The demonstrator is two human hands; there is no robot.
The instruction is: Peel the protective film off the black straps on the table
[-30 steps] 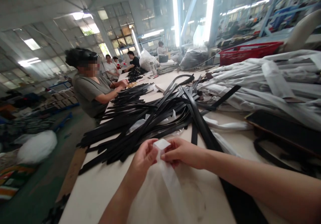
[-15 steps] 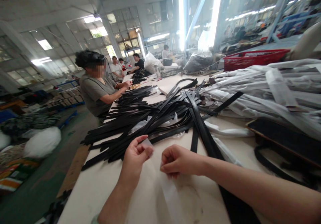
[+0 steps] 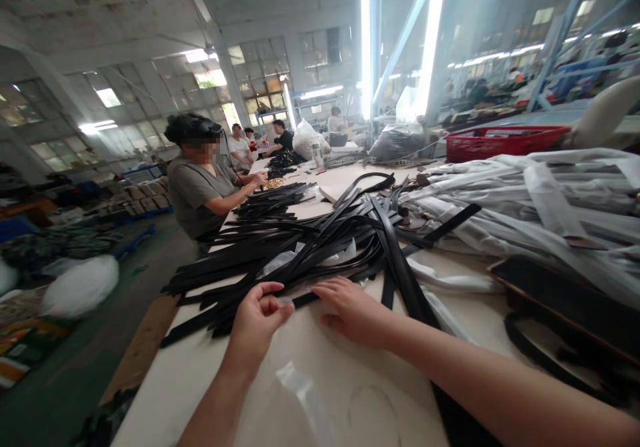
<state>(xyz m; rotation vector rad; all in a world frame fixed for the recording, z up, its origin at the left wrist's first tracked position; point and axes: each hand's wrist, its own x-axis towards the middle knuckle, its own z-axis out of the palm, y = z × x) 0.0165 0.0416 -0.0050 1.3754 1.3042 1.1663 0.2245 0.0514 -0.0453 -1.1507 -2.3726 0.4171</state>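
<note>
My left hand [image 3: 257, 323] is closed in a pinch, with a small bit of clear plastic [image 3: 285, 302] showing between thumb and fingers. To its right, my right hand [image 3: 353, 310] has its fingers stretched out over the near edge of the pile of black straps [image 3: 280, 247]. Whether its fingertips touch the strap beneath them I cannot tell. Below both hands, a translucent plastic sleeve [image 3: 303, 393] extends over the pale tabletop [image 3: 390, 393]. More clear plastic film [image 3: 280, 261] lies among the straps.
White-wrapped straps [image 3: 500, 193] are heaped at the right, with a red basket [image 3: 505, 143] behind. A dark padded board [image 3: 565, 293] sits at the right edge. At the table's left side stands a co-worker [image 3: 200, 180]. A white sack [image 3: 83, 287] rests on the floor.
My right hand has let go of the plastic sleeve, opened, and reached forward to the straps. The sleeve now shows lower and farther left. My left hand keeps its pinch.
</note>
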